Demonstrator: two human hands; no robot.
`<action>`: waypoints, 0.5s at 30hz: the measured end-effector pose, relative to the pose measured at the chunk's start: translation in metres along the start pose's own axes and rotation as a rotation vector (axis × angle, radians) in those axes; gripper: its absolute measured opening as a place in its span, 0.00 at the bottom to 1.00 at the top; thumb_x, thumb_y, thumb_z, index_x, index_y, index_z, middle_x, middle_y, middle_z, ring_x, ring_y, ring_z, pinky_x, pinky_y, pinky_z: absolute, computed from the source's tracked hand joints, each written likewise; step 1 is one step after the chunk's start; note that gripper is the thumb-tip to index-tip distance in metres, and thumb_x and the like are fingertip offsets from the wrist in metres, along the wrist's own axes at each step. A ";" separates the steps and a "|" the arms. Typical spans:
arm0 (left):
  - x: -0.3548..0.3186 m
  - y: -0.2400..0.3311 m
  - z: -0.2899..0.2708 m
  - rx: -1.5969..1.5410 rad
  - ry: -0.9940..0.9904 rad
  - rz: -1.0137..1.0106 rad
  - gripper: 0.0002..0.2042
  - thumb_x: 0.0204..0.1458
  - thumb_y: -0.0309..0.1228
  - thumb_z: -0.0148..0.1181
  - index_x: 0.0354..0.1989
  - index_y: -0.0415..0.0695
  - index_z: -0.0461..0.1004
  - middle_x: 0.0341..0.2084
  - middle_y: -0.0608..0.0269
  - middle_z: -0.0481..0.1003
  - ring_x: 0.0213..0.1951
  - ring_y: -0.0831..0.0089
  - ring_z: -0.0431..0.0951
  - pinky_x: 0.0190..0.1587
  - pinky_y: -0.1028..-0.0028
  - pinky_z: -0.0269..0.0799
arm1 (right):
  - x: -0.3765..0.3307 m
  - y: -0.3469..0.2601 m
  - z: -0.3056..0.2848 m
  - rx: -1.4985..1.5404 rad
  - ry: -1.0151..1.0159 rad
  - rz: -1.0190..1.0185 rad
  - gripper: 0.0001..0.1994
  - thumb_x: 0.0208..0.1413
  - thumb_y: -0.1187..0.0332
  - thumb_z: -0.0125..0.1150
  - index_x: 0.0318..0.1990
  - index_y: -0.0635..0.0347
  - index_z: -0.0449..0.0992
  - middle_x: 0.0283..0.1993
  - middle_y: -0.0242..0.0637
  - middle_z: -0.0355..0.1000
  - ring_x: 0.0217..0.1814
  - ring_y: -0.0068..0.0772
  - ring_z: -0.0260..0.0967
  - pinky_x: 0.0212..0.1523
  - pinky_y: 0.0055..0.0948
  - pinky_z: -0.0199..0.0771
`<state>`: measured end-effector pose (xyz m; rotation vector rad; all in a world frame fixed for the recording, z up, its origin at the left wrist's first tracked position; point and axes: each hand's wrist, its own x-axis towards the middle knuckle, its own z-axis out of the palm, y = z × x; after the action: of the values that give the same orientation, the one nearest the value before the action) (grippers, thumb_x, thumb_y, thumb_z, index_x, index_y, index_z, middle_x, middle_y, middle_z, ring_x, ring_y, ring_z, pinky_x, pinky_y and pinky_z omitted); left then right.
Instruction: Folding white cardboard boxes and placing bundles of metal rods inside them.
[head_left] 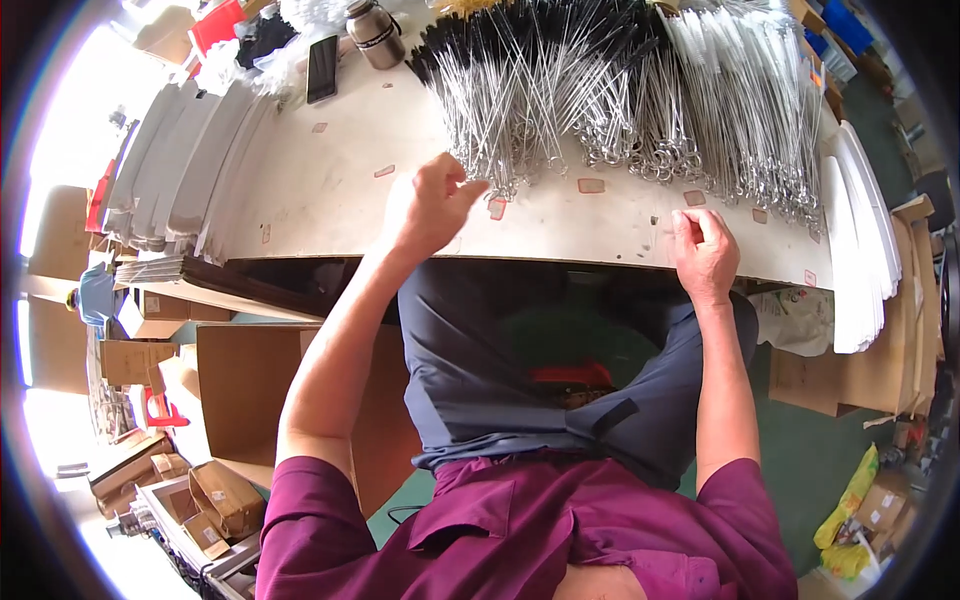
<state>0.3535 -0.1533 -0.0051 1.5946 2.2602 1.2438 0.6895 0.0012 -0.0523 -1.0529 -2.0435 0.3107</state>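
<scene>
just beyond the left hand (430,205), fingers pinched together, the metal clamps (600,100) are heaped on the counter (320,190), long axes running near-to-far; the right hand (703,252) is curled shut at the near edge.

Silvery wire rods (560,90) on a cream table (330,190), maroon shirt (520,530).

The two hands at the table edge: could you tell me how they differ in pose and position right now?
The left hand is raised, fingers pinched, beside the metal wire pile; the right hand lies low at the table edge, fingers curled, clear of the pile. Whether either holds something is unclear. Both are bare.
</scene>
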 end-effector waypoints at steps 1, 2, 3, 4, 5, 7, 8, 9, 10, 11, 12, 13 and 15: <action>0.001 0.005 0.006 0.047 -0.037 0.000 0.13 0.52 0.33 0.71 0.28 0.35 0.75 0.20 0.55 0.77 0.25 0.71 0.76 0.32 0.69 0.72 | 0.000 0.004 -0.001 0.031 0.004 0.011 0.05 0.58 0.68 0.67 0.35 0.58 0.78 0.29 0.35 0.74 0.29 0.35 0.75 0.32 0.35 0.74; 0.001 0.010 0.011 0.094 -0.073 0.000 0.13 0.52 0.33 0.71 0.28 0.35 0.76 0.21 0.55 0.77 0.26 0.72 0.76 0.32 0.69 0.72 | 0.000 0.005 -0.001 0.030 0.003 0.015 0.05 0.58 0.68 0.67 0.35 0.58 0.78 0.29 0.35 0.74 0.29 0.35 0.75 0.32 0.35 0.74; 0.002 0.007 0.016 0.052 -0.077 -0.035 0.13 0.52 0.33 0.71 0.27 0.35 0.76 0.21 0.56 0.78 0.25 0.73 0.76 0.31 0.70 0.72 | 0.000 0.003 0.000 0.029 -0.005 0.001 0.05 0.58 0.68 0.67 0.35 0.58 0.78 0.30 0.35 0.74 0.29 0.35 0.74 0.32 0.35 0.73; 0.002 0.003 0.018 0.059 -0.076 -0.040 0.13 0.52 0.33 0.71 0.27 0.35 0.76 0.21 0.56 0.78 0.25 0.73 0.76 0.31 0.70 0.72 | 0.001 0.002 0.001 0.030 -0.013 -0.012 0.05 0.58 0.68 0.67 0.35 0.58 0.78 0.30 0.34 0.74 0.28 0.34 0.74 0.32 0.34 0.73; 0.002 -0.001 0.019 0.004 -0.080 -0.083 0.13 0.52 0.32 0.70 0.26 0.34 0.76 0.21 0.57 0.78 0.25 0.74 0.75 0.30 0.70 0.71 | 0.001 0.000 0.004 0.039 -0.018 -0.013 0.05 0.58 0.68 0.67 0.35 0.58 0.78 0.30 0.34 0.74 0.28 0.34 0.74 0.32 0.34 0.73; 0.003 0.002 0.026 -0.065 -0.090 -0.121 0.12 0.52 0.31 0.70 0.26 0.34 0.76 0.21 0.57 0.78 0.24 0.75 0.75 0.30 0.71 0.71 | 0.001 0.002 0.001 0.014 -0.008 -0.009 0.05 0.58 0.69 0.67 0.35 0.58 0.78 0.30 0.34 0.74 0.28 0.34 0.74 0.32 0.34 0.73; 0.003 0.004 0.028 -0.115 -0.070 -0.122 0.12 0.53 0.31 0.69 0.27 0.34 0.76 0.21 0.57 0.78 0.23 0.75 0.75 0.29 0.72 0.71 | 0.001 0.002 -0.002 0.013 -0.010 -0.009 0.05 0.58 0.69 0.67 0.35 0.58 0.78 0.30 0.34 0.74 0.28 0.34 0.74 0.32 0.34 0.73; 0.003 0.004 0.027 -0.157 -0.049 -0.127 0.11 0.53 0.30 0.69 0.28 0.33 0.77 0.20 0.58 0.79 0.22 0.76 0.76 0.27 0.73 0.71 | 0.001 0.000 -0.001 0.015 -0.009 -0.001 0.05 0.58 0.69 0.67 0.35 0.58 0.77 0.30 0.34 0.74 0.28 0.34 0.73 0.32 0.34 0.73; 0.004 0.004 0.027 -0.153 -0.048 -0.130 0.11 0.53 0.30 0.69 0.28 0.33 0.77 0.20 0.58 0.79 0.22 0.76 0.76 0.27 0.73 0.71 | 0.001 0.000 -0.001 0.017 -0.008 0.006 0.05 0.58 0.69 0.67 0.35 0.58 0.77 0.30 0.34 0.73 0.28 0.34 0.73 0.32 0.35 0.73; 0.007 0.004 0.026 -0.206 -0.055 -0.189 0.11 0.54 0.30 0.68 0.30 0.33 0.77 0.21 0.58 0.78 0.22 0.76 0.76 0.27 0.74 0.72 | 0.001 0.000 -0.002 0.020 -0.008 0.006 0.05 0.58 0.69 0.67 0.35 0.58 0.77 0.30 0.34 0.73 0.28 0.34 0.73 0.32 0.35 0.73; 0.008 0.005 0.028 -0.263 -0.068 -0.245 0.10 0.55 0.30 0.67 0.32 0.33 0.77 0.21 0.59 0.78 0.22 0.76 0.76 0.26 0.74 0.73 | 0.000 0.002 -0.004 -0.013 0.003 -0.004 0.04 0.58 0.69 0.66 0.35 0.59 0.78 0.30 0.34 0.74 0.28 0.33 0.73 0.31 0.33 0.73; 0.009 0.005 0.029 -0.268 -0.075 -0.239 0.10 0.55 0.30 0.67 0.32 0.33 0.77 0.21 0.59 0.78 0.22 0.76 0.76 0.26 0.74 0.73 | -0.001 0.004 -0.008 -0.051 0.017 -0.014 0.04 0.59 0.70 0.66 0.35 0.60 0.78 0.30 0.35 0.74 0.27 0.32 0.72 0.31 0.31 0.72; 0.014 0.005 0.031 -0.466 -0.101 -0.341 0.11 0.58 0.30 0.65 0.35 0.32 0.76 0.22 0.60 0.78 0.22 0.76 0.77 0.25 0.75 0.73 | 0.001 0.005 -0.013 -0.019 0.037 -0.030 0.03 0.57 0.70 0.65 0.33 0.58 0.78 0.30 0.38 0.74 0.29 0.41 0.73 0.32 0.38 0.72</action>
<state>0.3675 -0.1243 -0.0173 1.0344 1.8886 1.4165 0.7016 0.0031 -0.0465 -1.0313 -2.0310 0.2549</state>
